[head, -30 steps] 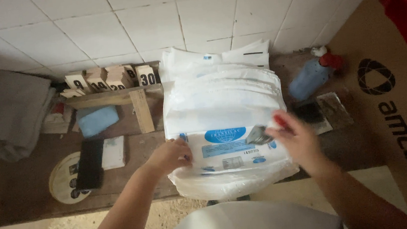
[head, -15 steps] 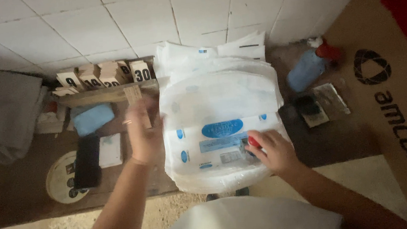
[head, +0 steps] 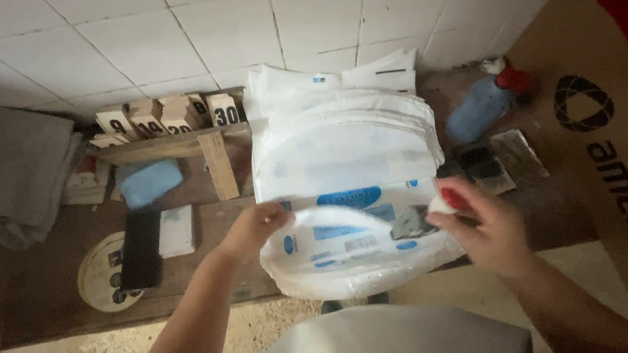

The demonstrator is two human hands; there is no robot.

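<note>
both hands [head: 258, 227] [head: 477, 223] pinching top bag [head: 356, 229] off stack; long axis prob. left-right.

stack of bags [head: 346, 151]: thin white plastic film, smooth, faintly glossy, blue print
top bag [head: 349, 234]: same soft film, creased where left hand [head: 254, 227] and right hand [head: 481, 226] pinch it
shelf [head: 207, 250]: bare wood, rough, matt
number blocks [head: 165, 117]: pale unfinished wood
wall [head: 165, 38]: white glazed tiles, dull sheen
folded cloth [head: 18, 172]: grey, matt weave
box [head: 615, 150]: brown cardboard, matt
spray bottle [head: 478, 105]: blue plastic
</note>
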